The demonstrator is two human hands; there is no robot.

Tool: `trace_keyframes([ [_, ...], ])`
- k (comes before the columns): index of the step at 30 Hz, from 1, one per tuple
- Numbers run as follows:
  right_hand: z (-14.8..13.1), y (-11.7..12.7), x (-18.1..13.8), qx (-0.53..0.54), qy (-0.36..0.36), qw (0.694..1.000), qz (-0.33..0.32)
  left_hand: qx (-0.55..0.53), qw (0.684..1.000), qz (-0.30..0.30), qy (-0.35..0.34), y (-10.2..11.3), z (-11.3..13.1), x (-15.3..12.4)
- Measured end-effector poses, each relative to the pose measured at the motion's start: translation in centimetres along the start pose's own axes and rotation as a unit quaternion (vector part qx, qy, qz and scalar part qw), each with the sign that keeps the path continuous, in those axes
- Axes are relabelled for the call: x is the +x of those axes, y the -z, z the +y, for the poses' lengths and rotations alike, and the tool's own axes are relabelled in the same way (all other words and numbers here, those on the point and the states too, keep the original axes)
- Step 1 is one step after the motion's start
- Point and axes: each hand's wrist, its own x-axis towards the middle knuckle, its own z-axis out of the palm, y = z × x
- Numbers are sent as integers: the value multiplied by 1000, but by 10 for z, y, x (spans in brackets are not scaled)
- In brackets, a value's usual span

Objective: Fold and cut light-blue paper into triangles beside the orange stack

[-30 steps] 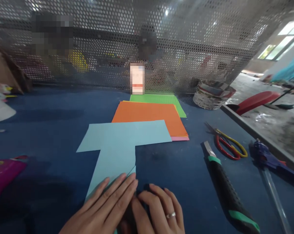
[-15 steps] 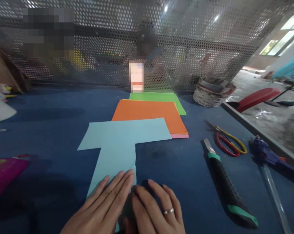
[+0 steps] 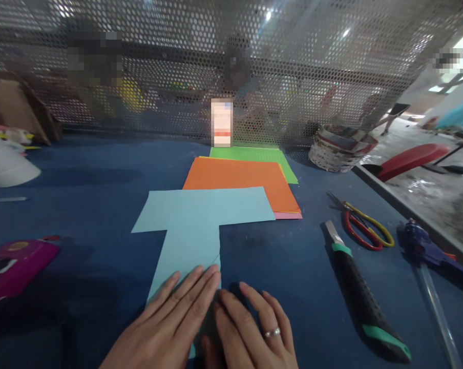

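A light blue T-shaped sheet of paper (image 3: 195, 220) lies on the dark blue table (image 3: 85, 205). My left hand (image 3: 170, 323) rests flat on the near end of the sheet, fingers stretched out together. My right hand (image 3: 250, 330), wearing a ring, lies flat beside it at the sheet's right edge, fingers spread on the table. Neither hand holds anything. A short cut shows in the paper just beyond my left fingertips.
Orange paper (image 3: 241, 182) over pink and green sheets (image 3: 254, 156) lies behind. A utility knife (image 3: 360, 292), red and yellow scissors (image 3: 364, 225) and a blue glue gun (image 3: 427, 246) sit right. A woven basket (image 3: 341, 148), magenta object (image 3: 12, 264) and perforated screen (image 3: 231, 66) surround.
Both hands stay pressed on the blue sheet; they have shifted slightly forward and right along with the view. The paper has not visibly moved.
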Motion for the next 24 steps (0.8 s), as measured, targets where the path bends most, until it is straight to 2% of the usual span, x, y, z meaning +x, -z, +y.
trace_keyframes([
  [5,-2,2,1,-8,44,999,-28,-15,1000,-14,4,5,-1,-1],
  [10,-4,0,3,40,15,999,26,-29,995,-88,18,17,-2,1],
  [14,-1,8,6,47,37,995,-77,-51,992,-112,43,21,-2,1],
  [20,-2,15,5,59,15,992,-108,-73,987,-132,51,21,0,-2],
  [24,2,18,5,37,37,989,-140,-79,987,-127,56,28,-3,-5],
])
